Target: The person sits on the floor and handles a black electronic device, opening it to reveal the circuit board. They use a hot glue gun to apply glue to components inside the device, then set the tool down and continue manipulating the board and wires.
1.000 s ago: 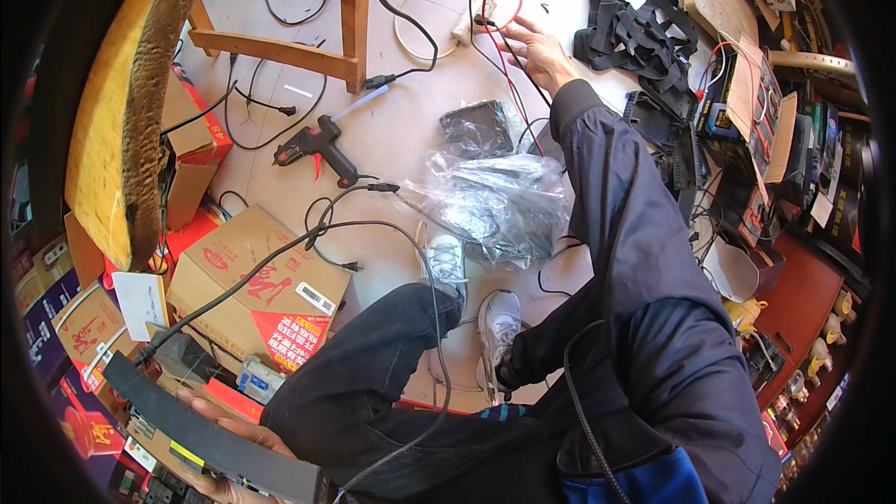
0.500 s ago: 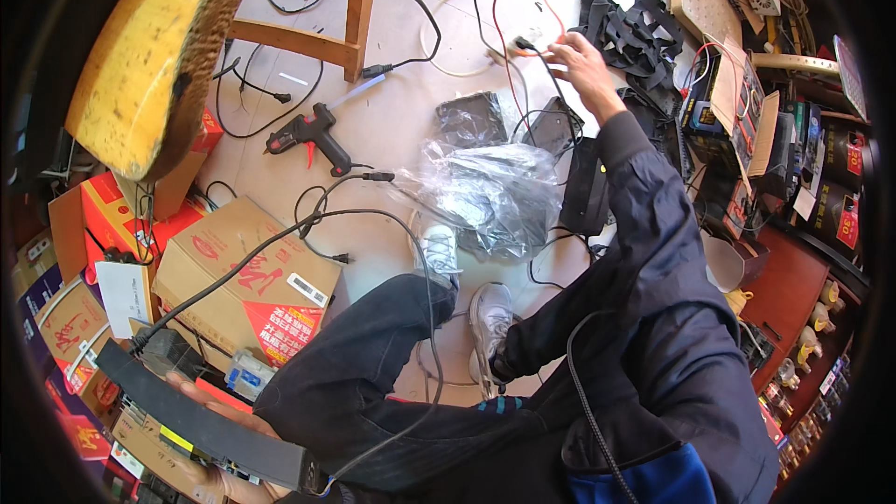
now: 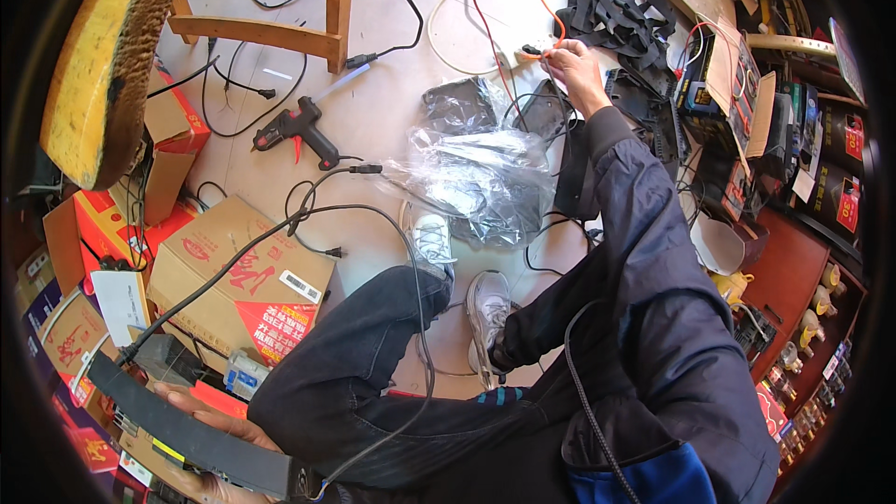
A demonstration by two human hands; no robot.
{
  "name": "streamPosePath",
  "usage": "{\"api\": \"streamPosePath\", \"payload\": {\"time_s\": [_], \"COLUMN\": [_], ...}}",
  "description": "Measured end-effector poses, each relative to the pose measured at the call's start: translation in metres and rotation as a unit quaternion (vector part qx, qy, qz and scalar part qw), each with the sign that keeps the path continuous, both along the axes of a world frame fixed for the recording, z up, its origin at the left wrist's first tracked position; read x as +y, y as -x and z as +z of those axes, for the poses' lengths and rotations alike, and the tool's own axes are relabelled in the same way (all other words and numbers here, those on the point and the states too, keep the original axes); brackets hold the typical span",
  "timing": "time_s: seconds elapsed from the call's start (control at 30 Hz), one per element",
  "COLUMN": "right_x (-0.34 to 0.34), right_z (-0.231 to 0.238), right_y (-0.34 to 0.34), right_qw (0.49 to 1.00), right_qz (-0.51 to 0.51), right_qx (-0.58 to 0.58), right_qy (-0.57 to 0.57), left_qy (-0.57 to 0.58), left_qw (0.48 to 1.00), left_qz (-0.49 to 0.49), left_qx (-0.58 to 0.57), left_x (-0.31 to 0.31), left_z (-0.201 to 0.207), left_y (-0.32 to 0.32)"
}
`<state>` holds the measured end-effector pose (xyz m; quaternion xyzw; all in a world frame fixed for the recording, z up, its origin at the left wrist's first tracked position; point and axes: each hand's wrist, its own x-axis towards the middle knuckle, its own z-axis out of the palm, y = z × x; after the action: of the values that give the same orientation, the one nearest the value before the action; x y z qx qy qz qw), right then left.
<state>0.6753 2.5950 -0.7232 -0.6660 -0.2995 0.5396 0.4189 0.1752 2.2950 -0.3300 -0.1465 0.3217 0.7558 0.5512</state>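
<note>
My right hand (image 3: 577,75) reaches out over the floor at the upper right. Its fingers are pinched around an orange cable (image 3: 551,14), beside a small dark plug (image 3: 532,50). My left hand (image 3: 224,423), at the lower left, grips a long dark device (image 3: 187,420) with a slightly curved outer face. A black cord (image 3: 257,257) rises from the far end of this device and loops across my leg; part of the left hand is hidden behind the casing. Beyond my shoes lies a clear plastic bag (image 3: 481,168) over dark flat parts.
A black and red glue gun (image 3: 299,133) lies on the floor near a wooden stool leg (image 3: 340,9). Cardboard boxes (image 3: 238,266) crowd the left. Tangled black straps (image 3: 621,14) lie at the upper right, with packed shelves (image 3: 793,289) along the right. Loose cables cross the floor.
My right hand's fingers have closed in on the orange cable, where they were more spread before. The whole view has shifted slightly. The left hand keeps its hold on the dark device.
</note>
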Motion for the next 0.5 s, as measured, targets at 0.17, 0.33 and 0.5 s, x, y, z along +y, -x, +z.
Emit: {"api": "streamPosePath", "payload": {"time_s": [0.17, 0.33, 0.5], "right_x": [0.000, 0.005, 0.022], "right_z": [-0.017, -0.025, -0.015], "right_y": [0.021, 0.040, 0.051], "right_qw": [0.987, 0.889, 0.880], "right_qz": [0.082, 0.205, 0.274], "right_qx": [-0.140, -0.372, -0.354], "right_qy": [0.010, -0.171, -0.159], "left_qy": [0.014, 0.037, 0.074], "left_qw": [1.000, 0.999, 0.996], "left_qz": [-0.003, -0.013, -0.033], "left_qx": [0.010, 0.018, 0.023], "left_x": [0.002, 0.003, 0.005], "left_z": [0.001, 0.004, 0.008], "left_y": [-0.002, -0.002, 0.005]}}
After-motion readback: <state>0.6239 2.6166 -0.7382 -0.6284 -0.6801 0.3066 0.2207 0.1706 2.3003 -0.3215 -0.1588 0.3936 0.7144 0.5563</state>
